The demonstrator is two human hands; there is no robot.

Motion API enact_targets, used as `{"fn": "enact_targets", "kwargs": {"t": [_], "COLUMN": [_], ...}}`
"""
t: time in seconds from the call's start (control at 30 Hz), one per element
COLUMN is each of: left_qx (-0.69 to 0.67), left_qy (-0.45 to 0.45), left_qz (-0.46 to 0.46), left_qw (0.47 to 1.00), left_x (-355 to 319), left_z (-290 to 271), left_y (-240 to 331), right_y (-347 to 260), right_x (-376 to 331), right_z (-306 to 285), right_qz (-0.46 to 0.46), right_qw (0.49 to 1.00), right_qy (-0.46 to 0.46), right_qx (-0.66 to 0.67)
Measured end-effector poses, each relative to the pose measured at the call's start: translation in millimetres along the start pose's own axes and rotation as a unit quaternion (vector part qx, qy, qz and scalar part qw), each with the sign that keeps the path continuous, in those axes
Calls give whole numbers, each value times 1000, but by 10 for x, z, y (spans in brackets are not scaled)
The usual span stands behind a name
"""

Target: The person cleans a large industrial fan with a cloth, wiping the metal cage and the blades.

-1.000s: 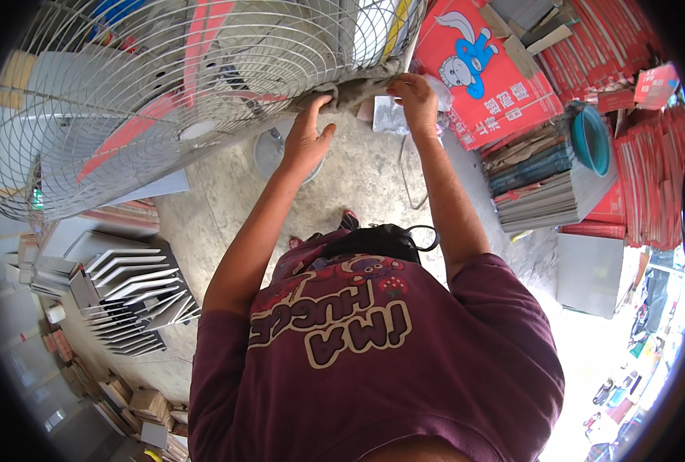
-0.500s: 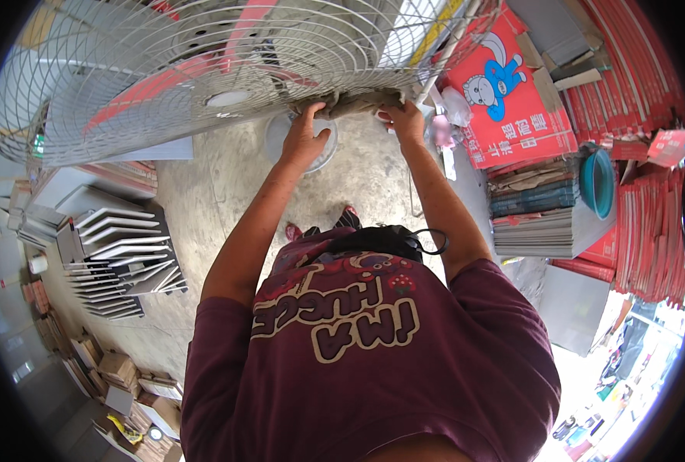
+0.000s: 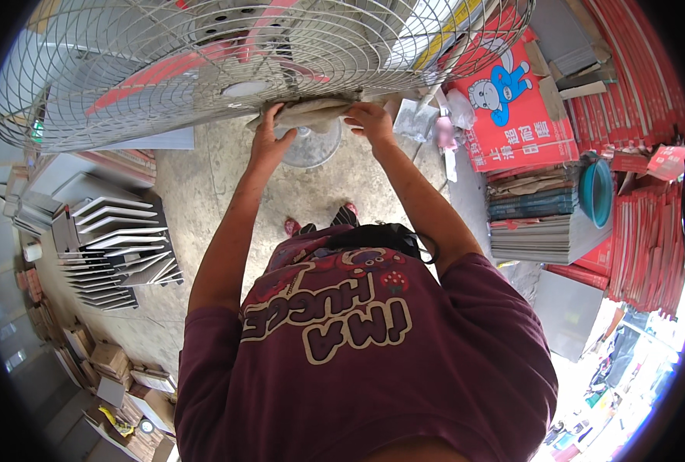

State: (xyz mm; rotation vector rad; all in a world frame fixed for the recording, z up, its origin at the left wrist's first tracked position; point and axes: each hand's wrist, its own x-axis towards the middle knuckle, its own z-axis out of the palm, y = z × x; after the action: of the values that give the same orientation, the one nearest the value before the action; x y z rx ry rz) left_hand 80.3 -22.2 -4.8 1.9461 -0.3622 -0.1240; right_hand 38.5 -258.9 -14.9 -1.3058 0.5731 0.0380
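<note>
Both hands, left [image 3: 269, 138] and right [image 3: 371, 121], arms outstretched, clamped on cloth [image 3: 309, 113] against fan grille [image 3: 165, 85].

Left hand [image 3: 267, 143], right hand [image 3: 370, 121] press grey cloth [image 3: 309, 113] against fan grille [image 3: 165, 92].

We stretch both bare arms forward and upward, elbows nearly straight, forearms converging. Our left hand [image 3: 267, 138] has fingers curled in a closed grip, thumb side turned inward. Our right hand [image 3: 371, 121] is level with it, close beside, fingers likewise clenched, wrist slightly bent.
</note>
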Motion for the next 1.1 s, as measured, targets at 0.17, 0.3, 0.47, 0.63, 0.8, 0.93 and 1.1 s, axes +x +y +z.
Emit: {"fn": "enact_targets", "kwargs": {"t": [0.17,0.3,0.47,0.63,0.8,0.93,1.1], "left_qx": [45,51,25,68,21,54,49], "left_qy": [-71,-97,-85,-21,55,143,289], "left_qz": [3,46,17,-52,-36,26,118], "left_qw": [996,993,996,996,998,988,949], "left_x": [94,141,147,1,-173,-510,-787], "left_z": [403,782,793,374,-133,-477,-779], "left_y": [87,337,337,218,51,268,833], "right_y": [-52,-168,-214,-128,-207,-351,-934], "right_x": [73,120,73,47,-123,-286,-891], "right_z": [-372,-718,-685,-319,175,367,596], "right_qz": [-1,-36,-37,-20,-39,-106,-230], "right_qw": [995,982,986,997,998,984,944], "right_qy": [88,157,148,73,-28,-97,-168], "right_qx": [56,97,70,30,-37,-105,-167]}}
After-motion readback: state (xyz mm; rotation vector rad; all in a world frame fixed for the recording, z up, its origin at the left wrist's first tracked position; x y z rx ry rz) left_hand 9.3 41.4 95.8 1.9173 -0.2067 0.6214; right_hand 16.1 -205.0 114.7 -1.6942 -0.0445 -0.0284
